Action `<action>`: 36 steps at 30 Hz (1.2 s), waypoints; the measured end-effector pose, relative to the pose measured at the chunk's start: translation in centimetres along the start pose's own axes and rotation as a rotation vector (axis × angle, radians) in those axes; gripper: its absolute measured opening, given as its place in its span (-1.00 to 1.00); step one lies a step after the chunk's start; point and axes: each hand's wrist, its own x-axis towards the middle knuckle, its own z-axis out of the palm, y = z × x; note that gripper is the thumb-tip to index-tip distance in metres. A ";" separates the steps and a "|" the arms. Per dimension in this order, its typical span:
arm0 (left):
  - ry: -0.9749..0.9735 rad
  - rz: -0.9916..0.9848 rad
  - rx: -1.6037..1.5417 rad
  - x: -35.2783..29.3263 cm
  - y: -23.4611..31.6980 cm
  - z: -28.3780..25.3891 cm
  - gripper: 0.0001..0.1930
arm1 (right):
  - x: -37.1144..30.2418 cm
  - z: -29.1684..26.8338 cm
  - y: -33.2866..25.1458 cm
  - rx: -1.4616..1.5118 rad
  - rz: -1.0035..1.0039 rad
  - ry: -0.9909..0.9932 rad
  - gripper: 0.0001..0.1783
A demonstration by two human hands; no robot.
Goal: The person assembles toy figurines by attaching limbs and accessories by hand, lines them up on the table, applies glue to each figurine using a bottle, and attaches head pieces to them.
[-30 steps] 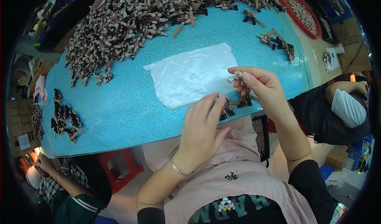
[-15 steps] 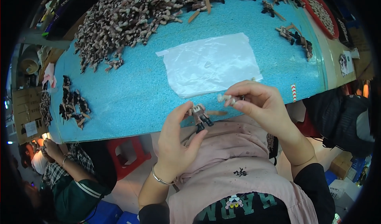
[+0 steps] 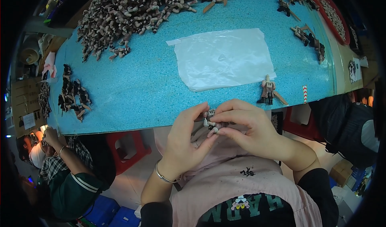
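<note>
Over the table's near edge, my left hand (image 3: 183, 144) pinches a small toy figure (image 3: 210, 114), mostly hidden behind the fingers. My right hand (image 3: 251, 124) meets it from the other side, thumb and fingers closed around a small pale figure part (image 3: 208, 123) that touches the figure. The exact shape of this part is hard to make out. Just beyond the right hand, another toy figure (image 3: 267, 91) with a pale head, brown coat and dark boots lies beside a wooden stick (image 3: 280, 98).
A clear plastic sheet (image 3: 225, 60) lies mid-table. Behind it rises a big heap of figures (image 3: 124, 17). Small dark figure clusters lie at left (image 3: 74, 94) and right (image 3: 309, 40). A red tray (image 3: 341, 27) holds pale pieces. A person (image 3: 76, 166) sits at lower left.
My hands were apart, figure in the left and pale part in the right; now they have come together. The right hand moved left, uncovering the figure on the table. The view shifted slightly.
</note>
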 end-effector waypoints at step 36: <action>0.358 -0.003 -0.456 -2.3 -0.4 1.7 -0.84 | -1.0 0.9 -0.3 0.753 0.390 -0.061 -0.72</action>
